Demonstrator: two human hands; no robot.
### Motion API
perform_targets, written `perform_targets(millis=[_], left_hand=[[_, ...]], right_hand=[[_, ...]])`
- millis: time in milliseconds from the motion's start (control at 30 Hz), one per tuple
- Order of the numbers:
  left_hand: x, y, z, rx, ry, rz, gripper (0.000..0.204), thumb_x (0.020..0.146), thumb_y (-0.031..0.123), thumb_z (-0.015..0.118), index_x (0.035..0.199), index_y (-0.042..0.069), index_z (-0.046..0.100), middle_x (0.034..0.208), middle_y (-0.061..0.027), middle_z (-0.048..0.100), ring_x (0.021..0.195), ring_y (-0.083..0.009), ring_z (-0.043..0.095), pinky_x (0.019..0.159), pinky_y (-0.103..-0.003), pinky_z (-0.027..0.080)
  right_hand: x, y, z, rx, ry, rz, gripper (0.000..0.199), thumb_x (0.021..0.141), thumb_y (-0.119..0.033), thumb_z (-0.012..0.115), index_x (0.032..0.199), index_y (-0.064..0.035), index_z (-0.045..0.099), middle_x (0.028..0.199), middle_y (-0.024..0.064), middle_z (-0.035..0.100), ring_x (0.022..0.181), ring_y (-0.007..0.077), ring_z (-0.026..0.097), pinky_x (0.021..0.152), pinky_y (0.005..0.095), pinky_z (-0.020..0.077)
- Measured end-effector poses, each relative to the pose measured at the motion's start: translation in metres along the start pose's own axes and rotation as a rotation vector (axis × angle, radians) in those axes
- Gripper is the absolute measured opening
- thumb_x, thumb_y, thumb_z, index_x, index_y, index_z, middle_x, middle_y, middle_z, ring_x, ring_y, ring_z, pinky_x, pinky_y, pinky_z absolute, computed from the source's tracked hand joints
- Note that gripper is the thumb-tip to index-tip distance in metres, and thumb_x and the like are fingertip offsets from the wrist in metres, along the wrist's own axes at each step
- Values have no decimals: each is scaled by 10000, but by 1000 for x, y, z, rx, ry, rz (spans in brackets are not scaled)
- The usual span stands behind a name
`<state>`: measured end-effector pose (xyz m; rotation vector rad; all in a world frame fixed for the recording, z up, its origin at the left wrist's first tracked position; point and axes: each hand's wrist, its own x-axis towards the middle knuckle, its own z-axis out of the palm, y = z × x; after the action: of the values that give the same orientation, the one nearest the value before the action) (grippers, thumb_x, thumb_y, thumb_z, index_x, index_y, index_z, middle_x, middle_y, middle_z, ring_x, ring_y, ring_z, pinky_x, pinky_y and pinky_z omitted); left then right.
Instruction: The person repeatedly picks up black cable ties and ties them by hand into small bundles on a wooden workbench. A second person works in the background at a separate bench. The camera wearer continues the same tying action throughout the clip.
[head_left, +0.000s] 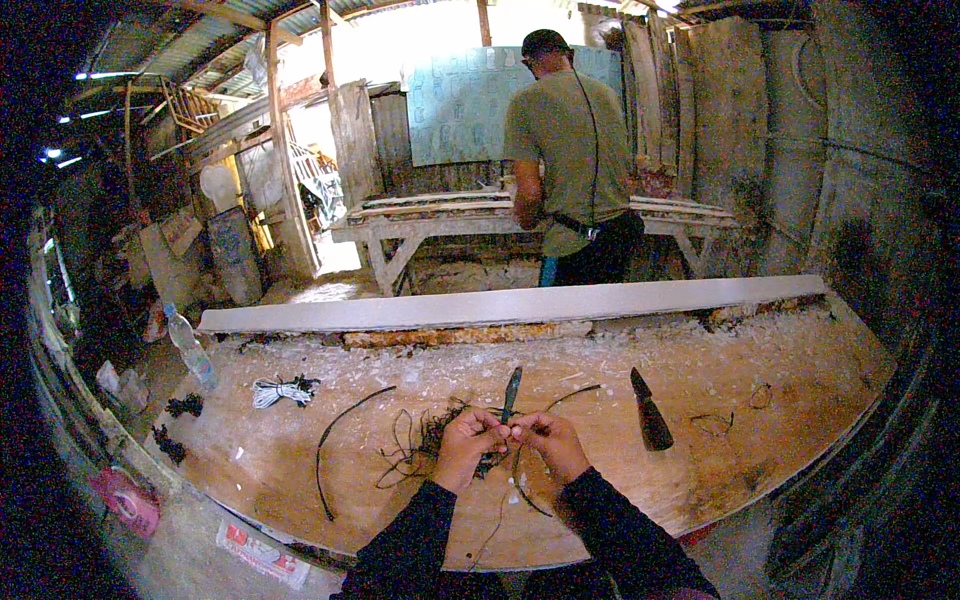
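Near the middle of the wooden table, my left hand [467, 442] and my right hand [556, 446] meet with fingertips pinched together. What they pinch is too small to make out. A slim dark-green tool [513, 388] points away from me, its near end at my left fingers; whether it is held or lying there I cannot tell. Under and beside my left hand spreads a tangle of thin black cord [432, 432]. One dark curved length of cord [575, 394] passes by my right hand. A thin strand [497, 523] trails toward me below the hands.
A black curved cord [319, 460] and a white cord bundle [284, 391] are on the left, with a plastic bottle [188, 345]. Right of my hands rests a dark tapered blade [651, 414]. A long white board [510, 303] lines the far edge. Beyond, a person [572, 150] stands at another bench [400, 232].
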<state>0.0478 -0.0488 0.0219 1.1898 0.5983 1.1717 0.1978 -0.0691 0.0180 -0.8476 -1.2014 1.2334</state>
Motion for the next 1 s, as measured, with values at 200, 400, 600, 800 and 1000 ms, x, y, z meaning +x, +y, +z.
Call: perform_targets(millis=[200,400,600,800,1000], left_hand=[[0,-3,-1,-20,63,-75,83,751,40,575,797,45,506,783,-63,591,679,-128,571,585,-234,482],[-5,10,6,139,78,-107,82,751,35,572,827,24,543,802,-59,595,689,-131,574,594,-240,483],[-5,11,5,162,3,-24,112,742,20,578,852,1,563,805,-71,597,680,-124,568,595,-229,475],[-1,5,1,-56,-67,-59,124,743,22,578,865,2,566,807,-75,598,682,-119,563,594,-228,474],[-2,3,0,6,35,-13,179,746,22,564,921,20,528,830,-60,576,715,-109,547,600,-238,484]], right_hand=[[-8,-8,5,-787,107,-596,141,647,3,566,782,-39,574,899,109,576,800,254,549,681,305,441],[-18,-27,20,-613,47,-479,243,618,38,549,846,-46,538,971,125,552,833,283,545,689,340,446],[-19,-27,17,-668,-29,-448,205,697,35,519,889,-38,500,934,137,553,823,288,556,709,331,447],[-13,-15,16,-756,89,-671,194,713,35,512,894,-34,513,869,131,558,810,280,560,708,318,447],[-20,-21,18,-706,49,-549,179,707,27,536,875,-33,525,818,121,570,803,267,565,691,314,452]])
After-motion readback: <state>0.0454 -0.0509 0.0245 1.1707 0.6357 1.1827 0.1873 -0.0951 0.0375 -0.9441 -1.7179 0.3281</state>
